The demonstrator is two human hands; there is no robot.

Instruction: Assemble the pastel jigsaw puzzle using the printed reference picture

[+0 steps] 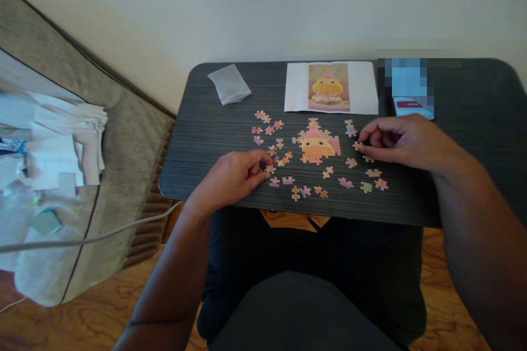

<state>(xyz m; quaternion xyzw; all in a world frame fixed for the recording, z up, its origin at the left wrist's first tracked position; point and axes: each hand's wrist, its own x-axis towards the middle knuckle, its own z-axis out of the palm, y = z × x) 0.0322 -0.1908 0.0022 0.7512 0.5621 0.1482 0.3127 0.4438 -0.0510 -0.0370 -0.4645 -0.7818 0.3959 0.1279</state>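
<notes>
Jigsaw puzzle [315,149]: part-built, lay flat on the dark table [197,131] between both hands; yellow face and pink hat joined, near edge ragged.
Left hand [242,175]: on my remote feed, thumb and finger were closed about a pink piece [269,169], left of the puzzle; lifted or resting, I couldn't tell.
Right hand [395,140]: pinched a pale piece [356,146] between thumb and forefinger, right of the puzzle and apart from it.
Loose pieces [350,163]: scattered left, right and near; a green one [366,187] sat near right.
Printed sheet [296,88]: beyond the puzzle, its picture [328,88] showing a lower part that the joined section lacked.
Far side: plastic bag [229,85] at left, phone-like device [413,108] at right, partly pixelated.
Step in hand: I judged it mid-assembly, upper part mostly joined, pieces being chosen for fit.
Next move: to my mind, called for matching the pale piece's colour and tabs against the sheet, then seating it without nudging the joined section.
</notes>
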